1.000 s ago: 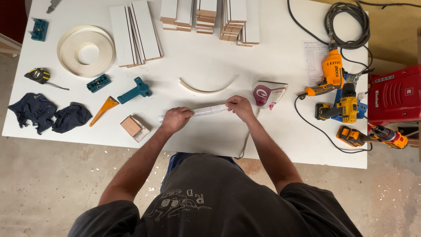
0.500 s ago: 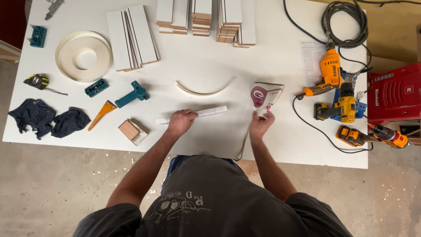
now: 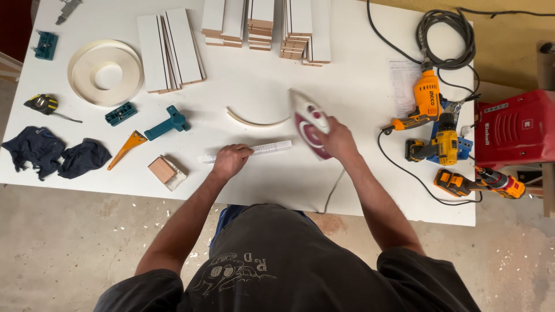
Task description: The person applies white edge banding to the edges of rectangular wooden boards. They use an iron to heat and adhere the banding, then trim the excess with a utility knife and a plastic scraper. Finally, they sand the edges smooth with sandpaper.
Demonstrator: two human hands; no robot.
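strip: narrow white strip [image 3: 254,151] lies flat on the counter [image 3: 358,173], long axis running left-right, slightly raised toward the right end.
left hand: my left hand [image 3: 230,160] sits on the strip left of its middle, fingers [image 3: 241,151] curled down and pressing it to the counter; pinning it, not a lift.
right hand: my right hand [image 3: 338,140] is wrapped shut around the handle of the iron [image 3: 311,122].
iron: pink and white, nose pointing up-left, just beyond the strip's right end; I can't tell whether its sole touches the strip or hangs above it.
cord: runs from the iron's rear toward the counter's near edge.
key relation: the iron is right of the strip, in line with its long axis; right hand is nearer that free end, left hand holds the other half.
nearby: curved offcut [image 3: 254,120] just above the strip, apart from it.
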